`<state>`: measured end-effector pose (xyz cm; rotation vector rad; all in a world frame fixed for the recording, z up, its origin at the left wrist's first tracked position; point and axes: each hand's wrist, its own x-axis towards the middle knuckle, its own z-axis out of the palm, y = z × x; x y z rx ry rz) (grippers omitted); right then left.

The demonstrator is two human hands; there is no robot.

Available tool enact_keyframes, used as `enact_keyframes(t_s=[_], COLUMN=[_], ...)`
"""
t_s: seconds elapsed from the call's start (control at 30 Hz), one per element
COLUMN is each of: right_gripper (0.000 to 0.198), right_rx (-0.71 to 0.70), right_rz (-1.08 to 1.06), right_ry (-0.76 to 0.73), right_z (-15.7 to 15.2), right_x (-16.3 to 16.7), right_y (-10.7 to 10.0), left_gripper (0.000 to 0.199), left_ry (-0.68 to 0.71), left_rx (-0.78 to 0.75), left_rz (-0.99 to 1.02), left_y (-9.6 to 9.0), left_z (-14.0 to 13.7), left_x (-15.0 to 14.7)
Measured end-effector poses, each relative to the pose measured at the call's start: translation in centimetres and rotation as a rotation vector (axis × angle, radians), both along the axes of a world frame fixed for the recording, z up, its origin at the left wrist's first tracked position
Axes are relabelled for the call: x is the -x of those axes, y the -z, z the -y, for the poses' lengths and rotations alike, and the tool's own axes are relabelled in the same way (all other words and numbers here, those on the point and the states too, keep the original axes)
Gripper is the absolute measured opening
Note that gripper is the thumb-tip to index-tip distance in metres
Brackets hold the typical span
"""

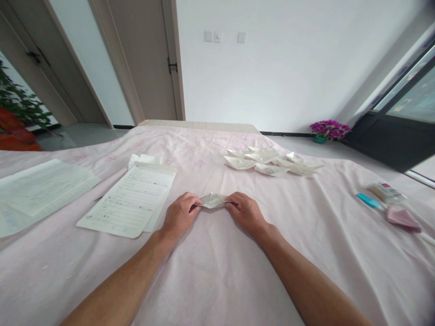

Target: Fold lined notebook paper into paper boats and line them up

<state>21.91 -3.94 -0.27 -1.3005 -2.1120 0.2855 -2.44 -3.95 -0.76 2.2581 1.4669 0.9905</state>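
Between my two hands is a folded paper boat [213,200], with a small peak at its middle. My left hand [183,212] pinches its left tip, and my right hand [245,210] pinches the right tip. Both hands rest low over the pink cloth [217,267]. Beyond my right hand lies a group of several finished paper boats [268,159], set close together. To the left of my left hand is a stack of written, lined paper sheets [131,199].
More loose paper sheets [44,192] lie at the far left. Near the right edge are a packaged block [386,192], a light-blue item [369,200] and a pink piece [403,218]. Beyond the cloth stand a door [142,59], a wall and a pot of purple flowers [329,130].
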Motion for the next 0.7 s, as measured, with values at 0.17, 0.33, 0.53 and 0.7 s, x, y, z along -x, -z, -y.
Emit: enact_keyframes(t_s=[0.17,0.33,0.53,0.7], right_gripper=[0.012,0.012,0.012,0.013], right_rx=[0.006,0.01,0.015,0.015], right_rz=[0.003,0.008,0.018,0.016], right_ry=[-0.001,0.0,-0.003,0.001], right_z=[0.01,0.06,0.11,0.11], right_x=[-0.07,-0.03,0.08,0.09], right_y=[-0.02,-0.07,-0.25,-0.15], left_gripper=[0.015,0.015,0.016,0.015], left_ry=[0.004,0.002,0.008,0.008], left_rx=[-0.004,-0.004,0.003,0.0], left_rz=[0.0,-0.005,-0.014,-0.011], left_y=[0.15,0.12,-0.06,-0.02], left_z=[-0.06,-0.05,0.03,0.01], left_x=[0.07,0.07,0.08,0.09])
